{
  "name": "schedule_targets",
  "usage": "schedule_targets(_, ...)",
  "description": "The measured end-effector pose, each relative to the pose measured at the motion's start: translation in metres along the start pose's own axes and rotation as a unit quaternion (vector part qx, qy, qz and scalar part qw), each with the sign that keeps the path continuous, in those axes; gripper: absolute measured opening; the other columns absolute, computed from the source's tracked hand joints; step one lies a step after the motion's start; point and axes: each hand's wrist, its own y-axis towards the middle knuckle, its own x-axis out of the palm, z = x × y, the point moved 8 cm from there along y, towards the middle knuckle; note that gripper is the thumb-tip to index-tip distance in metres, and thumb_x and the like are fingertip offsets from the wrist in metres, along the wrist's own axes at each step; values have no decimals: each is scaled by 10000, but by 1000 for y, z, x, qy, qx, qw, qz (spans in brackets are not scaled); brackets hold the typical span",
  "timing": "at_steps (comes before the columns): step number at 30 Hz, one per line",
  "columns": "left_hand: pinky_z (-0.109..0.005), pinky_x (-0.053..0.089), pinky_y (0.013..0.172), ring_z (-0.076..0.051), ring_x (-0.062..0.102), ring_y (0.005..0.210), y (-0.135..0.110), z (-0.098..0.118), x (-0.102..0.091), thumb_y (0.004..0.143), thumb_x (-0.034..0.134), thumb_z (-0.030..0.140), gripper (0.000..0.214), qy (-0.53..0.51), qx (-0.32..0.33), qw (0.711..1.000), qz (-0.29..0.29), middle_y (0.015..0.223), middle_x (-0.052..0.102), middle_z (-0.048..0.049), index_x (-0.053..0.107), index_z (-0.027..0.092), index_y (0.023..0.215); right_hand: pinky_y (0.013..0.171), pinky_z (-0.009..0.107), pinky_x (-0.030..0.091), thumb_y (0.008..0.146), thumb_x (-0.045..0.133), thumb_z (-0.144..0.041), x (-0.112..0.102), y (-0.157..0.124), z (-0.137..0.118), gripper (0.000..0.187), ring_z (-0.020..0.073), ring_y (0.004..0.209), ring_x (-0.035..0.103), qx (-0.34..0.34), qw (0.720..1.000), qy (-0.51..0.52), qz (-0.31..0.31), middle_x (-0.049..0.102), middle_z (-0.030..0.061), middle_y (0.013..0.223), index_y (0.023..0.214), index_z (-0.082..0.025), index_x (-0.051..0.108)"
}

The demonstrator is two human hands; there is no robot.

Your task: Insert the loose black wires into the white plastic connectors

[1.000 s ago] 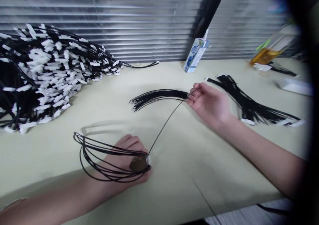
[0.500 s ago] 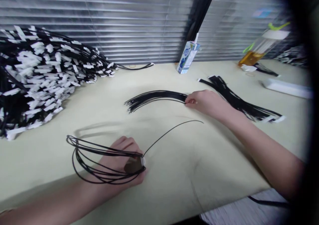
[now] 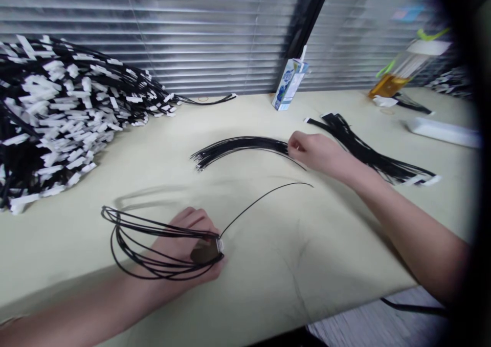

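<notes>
My left hand (image 3: 192,247) is closed around a small white connector (image 3: 220,245). Several black wires (image 3: 149,229) loop back from it over the wrist, and one single wire (image 3: 264,197) curves out to the right with a free end. My right hand (image 3: 312,150) pinches at the right end of a bundle of loose black wires (image 3: 240,143) lying on the table; its fingers cover those ends. At the bundle's left, bare tips fan out. One thin wire bows away along the lower side, its right end showing below my right hand.
A large heap of black cables with white connectors (image 3: 72,111) fills the left. Behind stands a small drink carton (image 3: 289,84). Finished-looking black cables (image 3: 364,147) lie right of my right hand, with a bottle of amber liquid (image 3: 401,73) and a white bar (image 3: 443,133) beyond.
My right hand has shifted slightly right and up at the bundle's end. The lower thin wire's right end, earlier at the fingertips, now shows free below them. My left hand stays put.
</notes>
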Motion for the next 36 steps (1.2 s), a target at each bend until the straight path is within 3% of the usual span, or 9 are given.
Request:
schedule_targets(6,-316,459,683,-187,525,759,1,11,-9,747,592,216,73,15,8,1000,-9,751,547,13,521,229,734,557,245,441,852,422,-435,1,-8,-27,376,105,609,494,-9,955,292,-51,595,27,846,1131,-234,574)
schedule_targets(8,-310,463,666,-189,532,762,2,16,-13,783,560,218,64,19,11,1000,-12,745,550,7,516,230,738,520,217,427,839,491,-445,8,-21,-49,307,86,576,483,6,886,458,-69,585,3,789,1036,-247,618)
schedule_targets(11,-299,462,663,-181,535,759,3,18,-14,803,551,204,64,26,21,999,-13,750,559,10,513,234,760,515,182,436,740,700,-374,33,-50,-100,172,72,570,537,17,727,665,-170,610,-21,701,811,-231,635)
schedule_targets(13,-304,453,655,-177,526,740,3,16,-11,786,571,196,84,32,37,999,-9,741,552,14,501,231,758,553,187,465,745,716,-302,50,-71,-132,135,79,604,590,7,697,678,-233,647,-10,712,781,-207,627)
schedule_targets(16,-320,428,634,-178,497,704,2,11,-6,760,601,216,114,36,61,997,15,717,525,18,487,223,764,611,205,481,746,716,-237,71,-91,-153,116,94,669,617,-6,745,621,-245,668,13,756,771,-169,624)
schedule_targets(19,-318,417,638,-172,483,699,0,7,-2,754,607,217,116,29,70,997,35,706,513,23,496,223,788,627,220,474,750,709,-252,81,-93,-149,122,107,687,601,-12,823,535,-190,648,12,733,774,-157,636)
schedule_targets(21,-310,418,644,-167,475,702,-2,4,-1,742,620,213,127,23,62,997,42,714,512,22,506,223,797,638,234,475,768,691,-289,83,-91,-143,141,120,704,603,-15,853,499,-154,648,16,744,776,-159,639)
schedule_targets(30,-302,389,644,-159,436,671,-2,-1,2,701,671,254,187,14,66,997,46,695,507,28,508,220,784,600,222,470,780,680,-306,87,-93,-139,128,119,684,616,-16,893,426,-144,683,4,727,736,-187,665)
schedule_targets(36,-299,360,641,-168,416,680,-1,-1,1,748,626,259,138,3,67,997,46,687,489,22,492,226,760,590,227,498,772,689,-315,87,-93,-137,130,133,680,642,-22,896,424,-133,695,9,733,736,-190,675)
